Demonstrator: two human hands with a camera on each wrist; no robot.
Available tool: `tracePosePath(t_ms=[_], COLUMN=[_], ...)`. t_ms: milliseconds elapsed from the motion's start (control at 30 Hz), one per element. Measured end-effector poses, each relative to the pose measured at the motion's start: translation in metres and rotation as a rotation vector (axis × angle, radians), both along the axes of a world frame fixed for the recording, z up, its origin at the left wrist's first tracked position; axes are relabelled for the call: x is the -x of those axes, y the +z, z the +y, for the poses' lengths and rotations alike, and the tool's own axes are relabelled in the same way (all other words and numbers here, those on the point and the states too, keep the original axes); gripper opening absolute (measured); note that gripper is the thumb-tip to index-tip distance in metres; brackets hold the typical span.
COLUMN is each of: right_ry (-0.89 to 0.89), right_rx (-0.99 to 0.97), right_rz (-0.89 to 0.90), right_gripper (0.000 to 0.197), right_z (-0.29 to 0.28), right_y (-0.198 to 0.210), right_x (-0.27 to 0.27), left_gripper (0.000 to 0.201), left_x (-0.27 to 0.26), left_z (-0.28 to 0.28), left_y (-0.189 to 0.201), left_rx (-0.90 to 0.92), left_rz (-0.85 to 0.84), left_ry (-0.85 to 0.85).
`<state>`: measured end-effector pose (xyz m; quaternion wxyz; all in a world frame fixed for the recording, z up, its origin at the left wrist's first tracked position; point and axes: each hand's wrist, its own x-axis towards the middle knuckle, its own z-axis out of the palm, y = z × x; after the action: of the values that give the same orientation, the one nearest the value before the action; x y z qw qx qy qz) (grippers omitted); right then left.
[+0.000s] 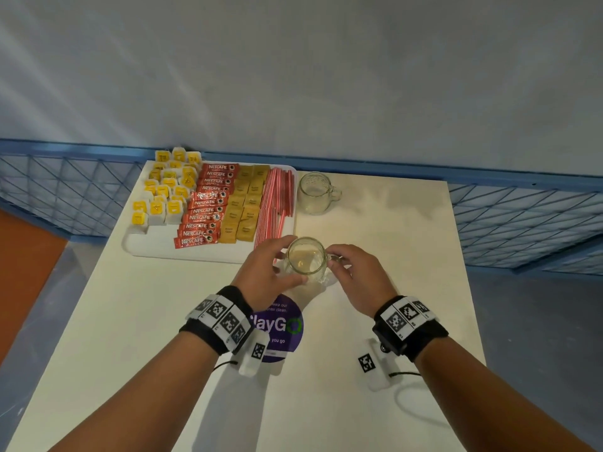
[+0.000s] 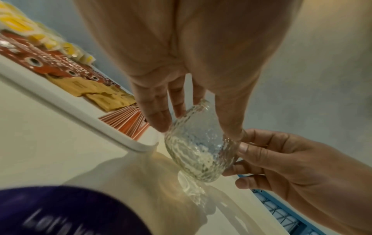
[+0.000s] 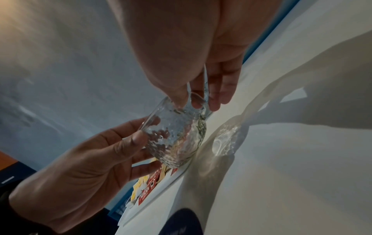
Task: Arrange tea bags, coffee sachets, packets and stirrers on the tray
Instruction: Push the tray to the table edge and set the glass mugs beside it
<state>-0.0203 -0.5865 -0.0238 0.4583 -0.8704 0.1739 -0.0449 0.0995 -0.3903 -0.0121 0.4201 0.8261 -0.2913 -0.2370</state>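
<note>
A white tray [image 1: 153,246] lies at the table's back left. It holds yellow tea bags [image 1: 166,190], red Nescafe coffee sachets [image 1: 205,207], brown sugar packets [image 1: 244,203] and red-and-white stirrers [image 1: 275,203] in rows. Just off its front right corner, both hands hold an empty textured glass mug [image 1: 305,256]. My left hand [image 1: 277,261] grips the mug's body [image 2: 199,151] with its fingers [image 2: 161,120] and thumb. My right hand [image 1: 339,259] pinches the handle [image 3: 203,95]. The mug is low over the table, and whether it touches it I cannot tell.
A second empty glass mug [image 1: 315,194] stands beside the tray's right edge. A round purple sticker [image 1: 280,327] is on the cream table [image 1: 391,256] near my left wrist. Blue wire railing [image 1: 522,230] runs behind and beside the table.
</note>
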Motion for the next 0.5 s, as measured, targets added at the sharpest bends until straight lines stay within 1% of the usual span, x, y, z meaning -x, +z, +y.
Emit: tracePosePath(t_ms=[167,400,500], right_ry=[-0.036,-0.054,-0.058], right_rx=[0.001,0.026,0.03], right_rz=[-0.021,-0.016,-0.007], right_gripper=[0.025,0.026,0.025], right_z=[-0.016,-0.032,-0.036], right_y=[0.0,-0.013,-0.019], right_x=[-0.019,-0.043,-0.049], left_gripper=[0.068,0.072,0.077], left_x=[-0.024,-0.052,-0.061], left_z=[-0.022,-0.042,-0.046], left_y=[0.004,-0.014,-0.025], left_rx=[-0.003,-0.024,-0.04], left_rz=[-0.024,-0.021,-0.028], left_ry=[-0.033,-0.047,-0.053])
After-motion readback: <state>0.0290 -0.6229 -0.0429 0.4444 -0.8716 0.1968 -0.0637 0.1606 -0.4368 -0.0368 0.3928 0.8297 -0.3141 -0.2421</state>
